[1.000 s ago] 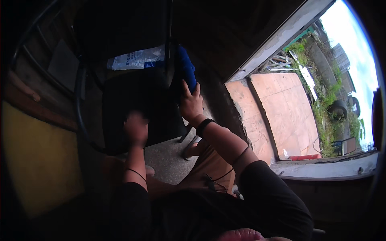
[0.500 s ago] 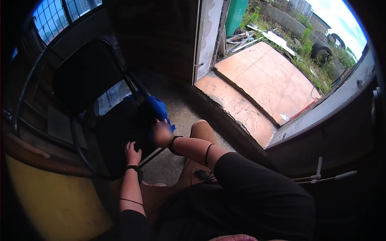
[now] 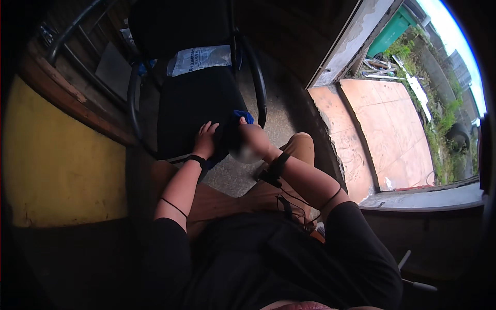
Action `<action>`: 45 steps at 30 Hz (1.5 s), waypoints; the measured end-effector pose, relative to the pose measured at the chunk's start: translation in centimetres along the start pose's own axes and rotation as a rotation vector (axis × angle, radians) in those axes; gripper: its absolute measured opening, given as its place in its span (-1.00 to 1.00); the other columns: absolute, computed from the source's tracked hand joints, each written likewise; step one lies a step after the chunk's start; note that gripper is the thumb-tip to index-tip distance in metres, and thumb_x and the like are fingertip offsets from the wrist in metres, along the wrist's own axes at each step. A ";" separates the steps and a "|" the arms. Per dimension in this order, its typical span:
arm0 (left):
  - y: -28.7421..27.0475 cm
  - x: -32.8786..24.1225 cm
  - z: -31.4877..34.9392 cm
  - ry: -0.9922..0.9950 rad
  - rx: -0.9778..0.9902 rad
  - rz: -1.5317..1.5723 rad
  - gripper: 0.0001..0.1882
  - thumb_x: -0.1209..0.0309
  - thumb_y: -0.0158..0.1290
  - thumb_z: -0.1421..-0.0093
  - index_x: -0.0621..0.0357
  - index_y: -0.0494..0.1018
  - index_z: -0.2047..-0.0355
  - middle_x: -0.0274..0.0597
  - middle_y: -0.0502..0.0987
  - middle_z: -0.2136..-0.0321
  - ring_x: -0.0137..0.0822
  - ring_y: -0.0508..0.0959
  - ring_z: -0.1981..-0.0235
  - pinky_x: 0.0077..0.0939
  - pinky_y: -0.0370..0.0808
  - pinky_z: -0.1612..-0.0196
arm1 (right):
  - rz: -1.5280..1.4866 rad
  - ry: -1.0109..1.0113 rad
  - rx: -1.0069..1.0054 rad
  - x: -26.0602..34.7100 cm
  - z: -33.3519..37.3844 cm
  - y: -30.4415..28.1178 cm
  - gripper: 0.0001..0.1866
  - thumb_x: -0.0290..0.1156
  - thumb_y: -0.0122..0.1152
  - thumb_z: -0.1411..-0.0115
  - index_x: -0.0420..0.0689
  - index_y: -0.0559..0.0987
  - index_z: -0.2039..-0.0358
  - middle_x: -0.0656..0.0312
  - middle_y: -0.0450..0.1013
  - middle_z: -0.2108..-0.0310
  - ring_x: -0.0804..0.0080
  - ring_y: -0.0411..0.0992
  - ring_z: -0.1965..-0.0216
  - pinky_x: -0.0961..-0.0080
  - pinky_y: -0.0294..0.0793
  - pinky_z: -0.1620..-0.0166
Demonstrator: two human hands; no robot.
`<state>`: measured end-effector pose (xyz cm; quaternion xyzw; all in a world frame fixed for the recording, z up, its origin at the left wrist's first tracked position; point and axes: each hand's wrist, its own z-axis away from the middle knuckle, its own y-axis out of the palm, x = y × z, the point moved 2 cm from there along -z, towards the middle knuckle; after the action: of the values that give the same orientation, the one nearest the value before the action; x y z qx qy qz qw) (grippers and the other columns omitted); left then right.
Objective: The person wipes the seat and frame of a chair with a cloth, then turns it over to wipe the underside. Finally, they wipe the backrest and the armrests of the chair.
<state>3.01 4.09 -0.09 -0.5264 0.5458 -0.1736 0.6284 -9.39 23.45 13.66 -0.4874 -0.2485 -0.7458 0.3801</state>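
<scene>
The seat [image 3: 194, 106] sets the near bounds: its front edge runs just ahead of the person's lap, and curved black armrests, the left one [image 3: 132, 98] and the right one [image 3: 260, 85], rise along its two sides. Most of the seat's top lies bare, up to a pale printed bag [image 3: 200, 60] along its back edge under the backrest [image 3: 181, 26]. Past the left armrest, a wooden edge [image 3: 77, 98] and a yellow panel [image 3: 67, 160] close in that side; on the right, a strip of floor [image 3: 281, 103] opens between the armrest and the broken sill of a doorway, with a tiled slab [image 3: 390, 129] and a green bin [image 3: 391, 32] outside. Another patch of floor shows between the seat and the brown trousers [image 3: 248, 206]. The blue cloth [image 3: 245, 115] is at the seat's front right corner, inside the right armrest, its visible tip directly beyond the right grip [image 3: 253, 140] and touching its fingers; that grip is blurred, so I cannot tell how far it closes on the cloth. The left grip [image 3: 205, 142] is open, palm down with fingers loosely spread near the seat's front edge, just left of the cloth
</scene>
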 end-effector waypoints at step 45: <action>-3.1 4.5 -3.1 -0.106 -0.153 -0.228 -0.38 0.13 0.06 -0.23 -0.17 0.32 -0.32 -0.18 0.19 -0.39 -0.15 0.18 -0.39 0.03 0.07 -0.39 | 1.855 -0.463 -0.118 -5.0 -29.4 -4.3 -0.78 -0.36 0.07 -0.26 -0.14 0.67 0.29 0.02 0.62 0.32 0.10 0.64 0.30 0.24 0.65 0.37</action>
<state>2.98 -2.12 0.75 -0.6398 0.4599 -0.1739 0.5907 -27.58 5.80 -2.76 -0.6438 0.2054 -0.0441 0.7358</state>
